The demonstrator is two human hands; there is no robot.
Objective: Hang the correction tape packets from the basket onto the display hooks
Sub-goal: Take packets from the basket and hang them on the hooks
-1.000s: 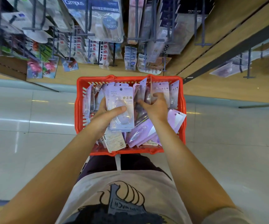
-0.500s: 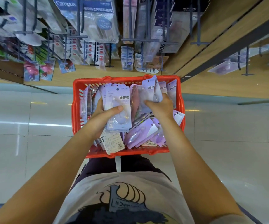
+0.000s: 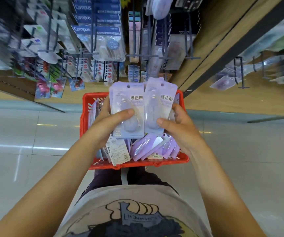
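Observation:
A red basket (image 3: 137, 164) stands on the floor in front of me, filled with several lilac correction tape packets (image 3: 148, 147). Above it my left hand (image 3: 108, 124) grips a small stack of lilac packets (image 3: 127, 106), thumb across the front. My right hand (image 3: 180, 127) holds one more lilac packet (image 3: 158, 106) upright beside that stack, edges touching. Both packets show their hang holes at the top. Metal display hooks (image 3: 134, 55) jut from the wooden rack beyond the basket, most carrying stationery.
Blue Campus packs (image 3: 103, 41) hang on the rack at centre left, small coloured items (image 3: 50, 88) lower left. A second wooden rack (image 3: 240, 82) with hooks runs along the right. Shiny tiled floor (image 3: 26, 142) spreads on both sides of the basket. My legs stand just behind the basket.
My right hand has pulled a packet out of the basket and raised it. Both hands have lifted, bringing the two packets side by side above the basket.

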